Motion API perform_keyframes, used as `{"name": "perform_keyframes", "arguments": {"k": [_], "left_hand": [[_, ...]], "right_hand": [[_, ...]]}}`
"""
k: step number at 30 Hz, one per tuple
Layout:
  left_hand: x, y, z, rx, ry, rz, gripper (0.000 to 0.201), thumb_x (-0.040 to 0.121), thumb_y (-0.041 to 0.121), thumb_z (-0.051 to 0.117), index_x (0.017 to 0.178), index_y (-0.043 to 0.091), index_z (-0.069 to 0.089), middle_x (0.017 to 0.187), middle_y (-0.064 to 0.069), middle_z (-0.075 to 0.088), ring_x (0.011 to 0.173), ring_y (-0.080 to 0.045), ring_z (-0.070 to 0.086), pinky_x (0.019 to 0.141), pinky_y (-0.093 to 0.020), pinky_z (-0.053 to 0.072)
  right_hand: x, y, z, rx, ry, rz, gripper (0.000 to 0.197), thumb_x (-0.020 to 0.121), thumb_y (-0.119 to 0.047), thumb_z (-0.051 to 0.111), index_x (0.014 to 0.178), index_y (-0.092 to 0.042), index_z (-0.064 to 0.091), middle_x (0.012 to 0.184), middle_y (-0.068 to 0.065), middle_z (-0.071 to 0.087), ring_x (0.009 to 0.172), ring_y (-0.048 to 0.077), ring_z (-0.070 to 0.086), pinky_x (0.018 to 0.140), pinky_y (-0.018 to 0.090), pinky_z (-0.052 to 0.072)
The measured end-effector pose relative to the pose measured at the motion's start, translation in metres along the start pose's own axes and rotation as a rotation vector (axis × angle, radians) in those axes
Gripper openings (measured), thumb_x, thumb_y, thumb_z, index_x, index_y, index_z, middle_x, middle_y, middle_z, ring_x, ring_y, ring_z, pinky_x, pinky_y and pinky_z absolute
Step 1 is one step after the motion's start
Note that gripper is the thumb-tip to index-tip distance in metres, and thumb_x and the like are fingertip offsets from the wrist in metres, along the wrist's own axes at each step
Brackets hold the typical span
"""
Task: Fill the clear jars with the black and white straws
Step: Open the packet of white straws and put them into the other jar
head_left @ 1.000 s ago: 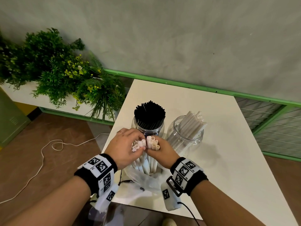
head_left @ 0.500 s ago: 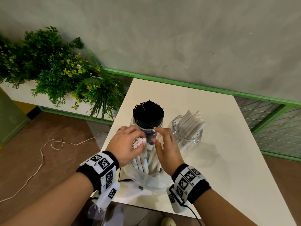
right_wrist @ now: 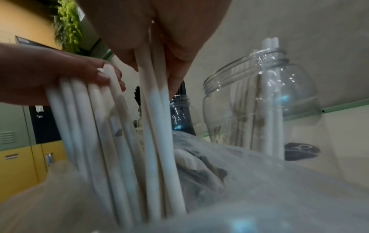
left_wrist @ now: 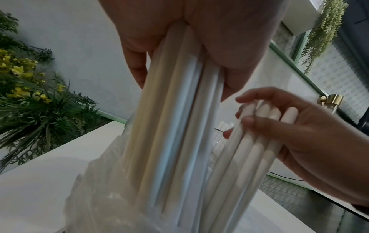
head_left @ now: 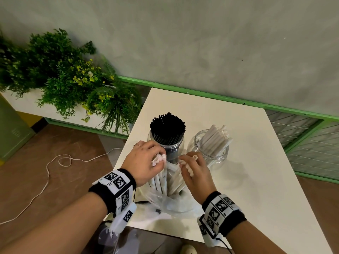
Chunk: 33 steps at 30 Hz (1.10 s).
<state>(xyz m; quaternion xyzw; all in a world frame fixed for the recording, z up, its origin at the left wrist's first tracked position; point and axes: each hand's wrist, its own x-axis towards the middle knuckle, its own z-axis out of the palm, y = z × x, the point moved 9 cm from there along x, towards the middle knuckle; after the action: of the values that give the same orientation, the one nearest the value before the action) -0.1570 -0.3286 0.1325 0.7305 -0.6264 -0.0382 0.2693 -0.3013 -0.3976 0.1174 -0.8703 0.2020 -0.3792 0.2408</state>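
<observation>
Planter point(head_left: 60, 83): green foliage with yellow blooms, on the floor left of the table, against the wall.
Cord point(head_left: 55, 167): white, looped on the brown floor, left of the table.
Table point(head_left: 256, 162): white top, set against a green rail at the wall.
Left hand point(head_left: 145, 162): grip closed round a bunch of white straws point(left_wrist: 175, 126), held near their top ends; the bunch stands upright, lower ends inside the plastic bag.
Plastic bag point(head_left: 165, 202): clear, crumpled, at the near edge of the table, under both hands.
Black-straw jar point(head_left: 176, 149): clear, packed with black straws point(head_left: 167, 126) standing upright; just behind the left hand.
Right hand point(head_left: 196, 173): grip closed round a second, smaller bunch of white straws point(left_wrist: 257, 141), tilted, lower ends also in the bag; just beside the left hand's bunch.
White-straw jar point(head_left: 211, 149): clear, to the right of the black-straw jar, partly filled with white straws point(head_left: 216, 138) leaning to the right; just behind the right hand.
Mesh panel point(head_left: 315, 147): wire grid in a green frame, right of the table.
</observation>
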Motion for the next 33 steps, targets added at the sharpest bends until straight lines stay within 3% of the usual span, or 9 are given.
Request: {"name": "perform_keyframes", "arguments": {"k": [6,10,15,20,23,25,27,30,33], "left_hand": [[0.0,0.001,0.004,0.0,-0.015,-0.005,0.037,0.078,0.048,0.04,0.098,0.026,0.062,0.102,0.011,0.057,0.086,-0.013,0.04,0.081,-0.027,0.033],[0.001,0.002,0.005,0.013,-0.028,-0.011,0.039,0.078,0.048,0.038,0.099,0.026,0.062,0.102,0.01,0.057,0.087,-0.013,0.041,0.081,-0.028,0.034],[0.001,0.001,0.003,0.015,-0.023,-0.01,0.039,0.078,0.047,0.037,0.097,0.024,0.063,0.101,0.01,0.058,0.085,-0.017,0.048,0.08,-0.025,0.03],[0.002,0.001,0.002,0.021,-0.027,-0.011,0.039,0.079,0.046,0.038,0.096,0.023,0.064,0.099,0.008,0.059,0.084,-0.019,0.05,0.08,-0.029,0.036],[0.003,0.0,0.003,0.02,-0.027,-0.018,0.041,0.077,0.047,0.037,0.098,0.024,0.064,0.1,0.009,0.058,0.086,-0.018,0.048,0.081,-0.027,0.033],[0.003,0.0,0.004,0.019,-0.026,-0.021,0.042,0.077,0.048,0.036,0.099,0.024,0.064,0.1,0.01,0.057,0.085,-0.016,0.045,0.08,-0.026,0.03],[0.004,0.0,0.005,0.02,-0.026,-0.017,0.042,0.077,0.047,0.036,0.099,0.024,0.063,0.1,0.011,0.057,0.086,-0.016,0.046,0.08,-0.025,0.029],[0.004,0.0,0.005,0.022,-0.021,-0.016,0.043,0.077,0.048,0.036,0.099,0.024,0.063,0.101,0.011,0.057,0.087,-0.016,0.047,0.08,-0.023,0.026],[0.004,0.001,0.004,0.019,-0.025,-0.023,0.045,0.076,0.049,0.034,0.1,0.024,0.063,0.102,0.011,0.057,0.087,-0.014,0.043,0.08,-0.024,0.027]], "right_hand": [[0.003,0.016,-0.007,0.083,0.031,0.162,0.026,0.087,0.008,0.053,0.103,-0.012,0.059,0.1,0.005,0.054,0.09,0.004,0.052,0.078,0.005,0.037],[0.016,0.009,-0.021,0.177,0.079,0.185,0.026,0.09,0.002,0.046,0.106,-0.016,0.056,0.105,0.007,0.051,0.094,0.019,0.062,0.08,0.007,0.039],[0.039,-0.004,-0.064,0.309,0.187,0.189,0.041,0.095,-0.004,0.037,0.105,-0.043,0.044,0.115,0.015,0.046,0.1,0.01,0.065,0.084,0.015,0.047],[0.06,-0.004,-0.116,0.454,0.346,0.214,0.02,0.096,-0.006,0.035,0.111,-0.02,0.04,0.116,0.028,0.054,0.103,0.018,0.064,0.083,0.019,0.049],[0.075,-0.012,-0.156,0.441,0.536,0.146,0.028,0.095,-0.001,0.034,0.108,-0.025,0.039,0.113,0.013,0.061,0.103,0.026,0.064,0.09,0.033,0.049],[0.083,-0.013,-0.174,0.389,0.637,0.105,0.029,0.094,-0.002,0.035,0.109,-0.027,0.039,0.118,0.019,0.056,0.103,0.027,0.064,0.091,0.035,0.049],[0.087,-0.012,-0.182,0.32,0.705,0.091,0.03,0.093,-0.006,0.036,0.111,-0.03,0.039,0.121,0.029,0.046,0.104,0.029,0.062,0.091,0.033,0.049],[0.089,-0.017,-0.181,0.246,0.748,0.05,0.034,0.093,-0.001,0.036,0.112,-0.028,0.039,0.117,0.016,0.042,0.105,0.032,0.058,0.088,0.022,0.044],[0.089,-0.031,-0.172,0.1,0.705,-0.01,0.036,0.09,0.012,0.037,0.112,-0.015,0.045,0.111,0.015,0.04,0.105,0.01,0.05,0.086,0.01,0.037]]}}
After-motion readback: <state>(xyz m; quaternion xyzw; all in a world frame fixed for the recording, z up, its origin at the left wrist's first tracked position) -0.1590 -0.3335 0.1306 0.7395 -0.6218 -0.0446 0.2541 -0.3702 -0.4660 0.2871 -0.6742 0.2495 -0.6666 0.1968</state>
